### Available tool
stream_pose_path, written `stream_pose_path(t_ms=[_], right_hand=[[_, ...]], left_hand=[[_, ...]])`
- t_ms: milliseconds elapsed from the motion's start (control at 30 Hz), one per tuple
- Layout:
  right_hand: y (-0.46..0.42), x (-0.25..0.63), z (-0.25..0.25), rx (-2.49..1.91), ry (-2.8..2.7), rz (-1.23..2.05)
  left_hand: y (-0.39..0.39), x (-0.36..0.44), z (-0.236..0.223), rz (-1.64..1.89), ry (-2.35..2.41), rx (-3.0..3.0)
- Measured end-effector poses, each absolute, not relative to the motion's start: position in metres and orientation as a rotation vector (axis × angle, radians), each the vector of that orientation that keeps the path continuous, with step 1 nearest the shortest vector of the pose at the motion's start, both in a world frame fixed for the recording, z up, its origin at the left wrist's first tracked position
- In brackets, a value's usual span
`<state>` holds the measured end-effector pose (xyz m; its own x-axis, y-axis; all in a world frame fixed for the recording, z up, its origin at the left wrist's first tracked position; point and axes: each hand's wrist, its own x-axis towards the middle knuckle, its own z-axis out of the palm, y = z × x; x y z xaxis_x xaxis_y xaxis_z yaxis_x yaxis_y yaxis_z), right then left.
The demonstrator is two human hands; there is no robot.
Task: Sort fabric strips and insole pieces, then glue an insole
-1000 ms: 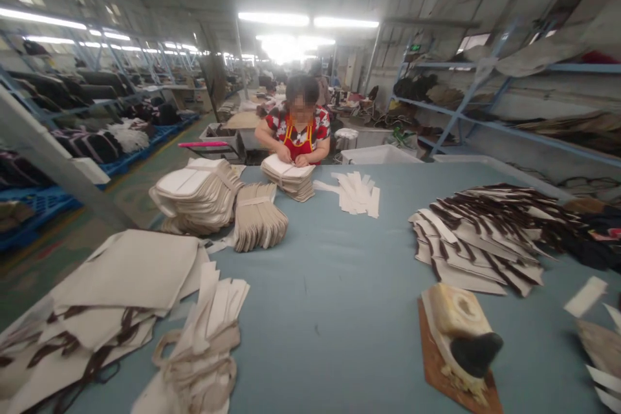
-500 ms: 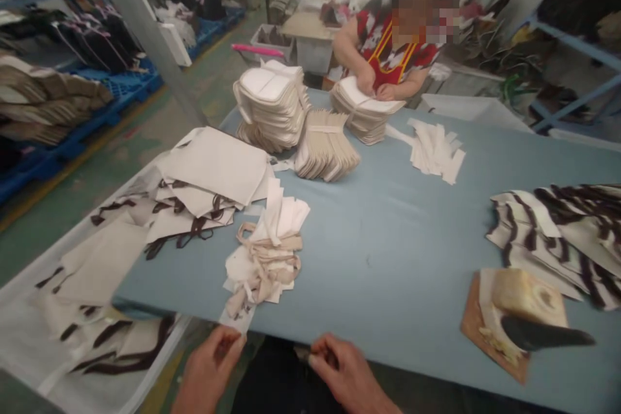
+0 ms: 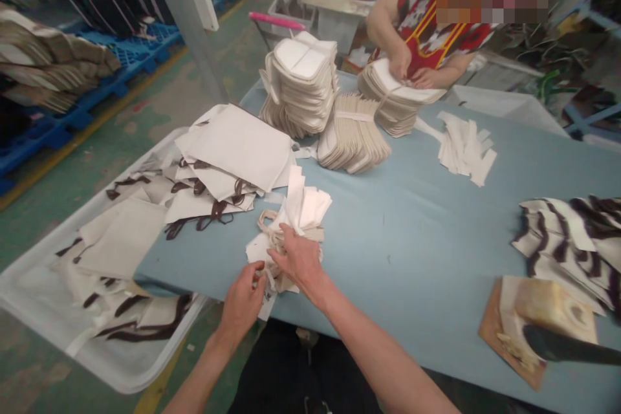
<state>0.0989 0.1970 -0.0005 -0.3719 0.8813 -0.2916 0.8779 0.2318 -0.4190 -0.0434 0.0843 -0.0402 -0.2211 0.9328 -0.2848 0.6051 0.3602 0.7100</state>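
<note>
A loose heap of cream fabric strips and beige strap pieces (image 3: 310, 207) lies near the front edge of the blue-covered table (image 3: 378, 233). My right hand (image 3: 298, 262) reaches over this heap with its fingers spread, the tips touching the beige pieces. At the heap's left front side is my left hand (image 3: 245, 294), its fingers loosely bent and apart from the thumb, with nothing visible between them. A pale strip (image 3: 266, 307) hangs at the table edge beside it. Behind the heap, flat cream panels with dark brown cords (image 3: 237, 142) lie stacked.
A white plastic bin (image 3: 130, 375) holds more panels at left. Stacked cream pieces (image 3: 303, 58) and a tied bundle (image 3: 354, 136) stand farther back. A co-worker's hands (image 3: 412, 71) rest on another stack. White strips (image 3: 466, 149), brown-trimmed pieces (image 3: 563, 233) and a black-handled tool (image 3: 548, 310) lie rightward.
Both hands have moved forward from the table's front edge to the heap. My right hand has crossed leftward onto the strips. The view has shifted left.
</note>
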Motion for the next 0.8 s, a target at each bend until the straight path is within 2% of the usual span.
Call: stream_pose_path(t_ms=[200, 433, 600, 800], right_hand=[[0.198, 0.098, -0.033, -1.776, -2.397, 0.993], [0.182, 0.149, -0.035, -1.606, -1.809, 1.207], [0.172, 0.176, -0.049, -1.593, -1.516, 1.220], [0.165, 0.177, -0.051, -1.605, -1.549, 1.089]], left_hand=[[0.102, -0.040, -0.060, 0.500, 1.865, 1.517], [0.114, -0.042, -0.067, 0.423, 1.882, 1.558], [0.119, -0.048, -0.069, 0.429, 1.884, 1.568], [0.126, -0.048, -0.067, 0.433, 1.916, 1.531]])
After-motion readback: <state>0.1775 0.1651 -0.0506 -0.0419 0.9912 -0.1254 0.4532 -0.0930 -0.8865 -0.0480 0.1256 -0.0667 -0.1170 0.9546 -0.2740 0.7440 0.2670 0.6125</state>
